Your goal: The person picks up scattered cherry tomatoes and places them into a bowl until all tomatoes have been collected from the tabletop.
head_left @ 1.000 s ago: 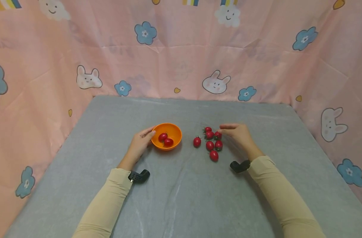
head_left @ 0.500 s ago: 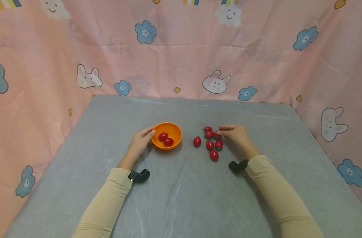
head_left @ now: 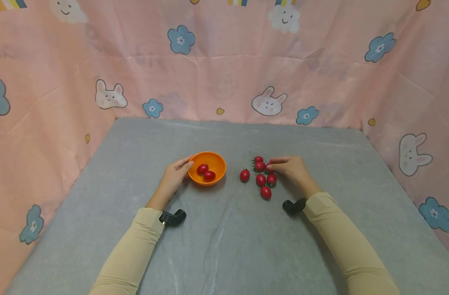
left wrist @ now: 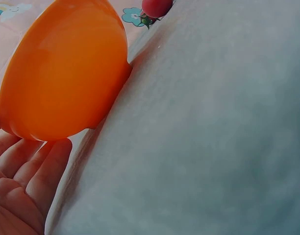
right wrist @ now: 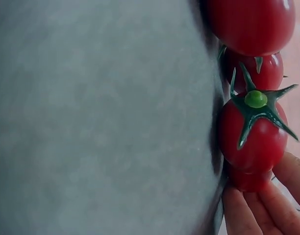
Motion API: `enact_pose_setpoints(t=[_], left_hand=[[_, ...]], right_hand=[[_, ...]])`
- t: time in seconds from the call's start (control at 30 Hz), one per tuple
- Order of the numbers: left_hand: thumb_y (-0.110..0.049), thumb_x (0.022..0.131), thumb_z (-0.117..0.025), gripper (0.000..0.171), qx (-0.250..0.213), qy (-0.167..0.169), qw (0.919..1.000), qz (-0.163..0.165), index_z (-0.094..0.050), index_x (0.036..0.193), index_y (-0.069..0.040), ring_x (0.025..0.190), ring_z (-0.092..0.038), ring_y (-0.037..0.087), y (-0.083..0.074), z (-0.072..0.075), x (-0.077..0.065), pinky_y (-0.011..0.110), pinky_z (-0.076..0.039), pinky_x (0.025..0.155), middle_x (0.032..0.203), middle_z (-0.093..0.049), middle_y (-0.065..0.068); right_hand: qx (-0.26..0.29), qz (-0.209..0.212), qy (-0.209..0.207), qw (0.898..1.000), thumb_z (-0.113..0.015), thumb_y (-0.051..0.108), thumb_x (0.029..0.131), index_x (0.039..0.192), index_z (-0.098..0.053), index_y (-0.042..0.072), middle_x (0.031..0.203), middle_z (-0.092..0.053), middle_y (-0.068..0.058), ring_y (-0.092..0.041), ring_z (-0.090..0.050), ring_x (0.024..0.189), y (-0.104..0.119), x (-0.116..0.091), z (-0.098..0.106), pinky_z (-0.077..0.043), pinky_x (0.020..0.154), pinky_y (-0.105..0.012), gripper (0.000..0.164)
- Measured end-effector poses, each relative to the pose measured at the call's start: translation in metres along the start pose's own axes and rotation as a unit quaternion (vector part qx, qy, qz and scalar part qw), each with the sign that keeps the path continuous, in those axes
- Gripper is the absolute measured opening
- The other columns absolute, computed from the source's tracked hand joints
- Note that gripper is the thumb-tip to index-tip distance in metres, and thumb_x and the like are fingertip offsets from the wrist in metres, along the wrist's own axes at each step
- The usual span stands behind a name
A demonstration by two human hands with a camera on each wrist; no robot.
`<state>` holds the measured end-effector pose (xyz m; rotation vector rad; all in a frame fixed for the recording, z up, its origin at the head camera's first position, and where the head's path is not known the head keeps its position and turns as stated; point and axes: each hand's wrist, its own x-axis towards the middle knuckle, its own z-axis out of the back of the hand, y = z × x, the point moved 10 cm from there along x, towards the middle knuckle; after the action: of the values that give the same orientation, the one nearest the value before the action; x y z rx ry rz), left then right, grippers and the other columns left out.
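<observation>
My left hand (head_left: 171,177) holds the orange bowl (head_left: 214,161) at its left side, thumb at the rim and fingers against the outer wall (left wrist: 62,73). Two red cherry tomatoes (head_left: 209,176) lie inside the bowl. Right of it, my right hand (head_left: 295,171) pinches a cherry tomato (right wrist: 250,181) between thumb and fingers, at the right side of a loose cluster. In the right wrist view another cherry tomato (right wrist: 253,134) with a green star-shaped stem partly covers the pinched one.
Several cherry tomatoes (head_left: 260,180) lie close together on the grey table (head_left: 224,246). One tomato (head_left: 244,175) sits apart, between the cluster and the bowl. A pink printed curtain (head_left: 224,73) stands round the back and sides. Each wrist wears a black camera mount (head_left: 173,218).
My right hand has moved slightly left and down, and its thumb and fingers have come onto a tomato at the cluster's right side. My left hand and the bowl have stayed still.
</observation>
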<state>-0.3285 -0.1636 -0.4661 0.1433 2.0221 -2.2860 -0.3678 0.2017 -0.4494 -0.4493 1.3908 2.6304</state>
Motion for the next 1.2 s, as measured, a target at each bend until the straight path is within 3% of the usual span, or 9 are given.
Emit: enact_pose_setpoints(t=[0.2,0.57,0.93,1.2], left_hand=[[-0.028,0.102,-0.056,0.044,-0.005,0.0,1.0,0.006,-0.055,0.143,-0.01,0.13,-0.055,0.025,0.001,0.0,0.0,0.021,-0.053,0.091,0.147,-0.055,0.011],[-0.028,0.103,-0.055,0.044,0.002,0.0,1.0,0.0,-0.055,0.142,-0.009,0.128,-0.057,0.025,-0.002,-0.001,-0.002,0.021,-0.054,0.09,0.145,-0.056,0.011],[-0.027,0.102,-0.056,0.043,0.003,-0.005,0.9999,0.008,-0.056,0.142,-0.009,0.128,-0.056,0.024,-0.003,-0.001,-0.002,0.024,-0.054,0.093,0.146,-0.055,0.011],[-0.026,0.102,-0.056,0.043,-0.003,-0.003,1.0,0.002,-0.055,0.142,-0.008,0.129,-0.056,0.025,-0.004,-0.002,-0.002,0.023,-0.054,0.093,0.146,-0.056,0.012]], right_hand=[[0.021,-0.013,0.006,1.0,-0.074,0.028,0.09,0.133,-0.063,0.004,0.138,-0.061,-0.016,-0.027,-0.055,0.12,-0.004,0.002,-0.002,-0.044,0.109,-0.041,0.05],[0.036,-0.012,0.004,0.999,-0.074,0.031,0.09,0.133,-0.062,0.004,0.137,-0.061,-0.017,-0.029,-0.051,0.129,-0.005,0.001,0.001,-0.041,0.113,-0.043,0.053],[0.02,-0.005,0.004,1.0,-0.073,0.038,0.09,0.133,-0.063,0.009,0.133,-0.065,-0.015,-0.03,-0.045,0.136,0.014,-0.008,0.004,-0.035,0.116,-0.049,0.053],[0.036,-0.018,0.005,0.999,-0.074,0.034,0.09,0.134,-0.063,0.01,0.138,-0.062,-0.012,-0.029,-0.051,0.132,0.027,-0.008,-0.004,-0.038,0.115,-0.046,0.051]])
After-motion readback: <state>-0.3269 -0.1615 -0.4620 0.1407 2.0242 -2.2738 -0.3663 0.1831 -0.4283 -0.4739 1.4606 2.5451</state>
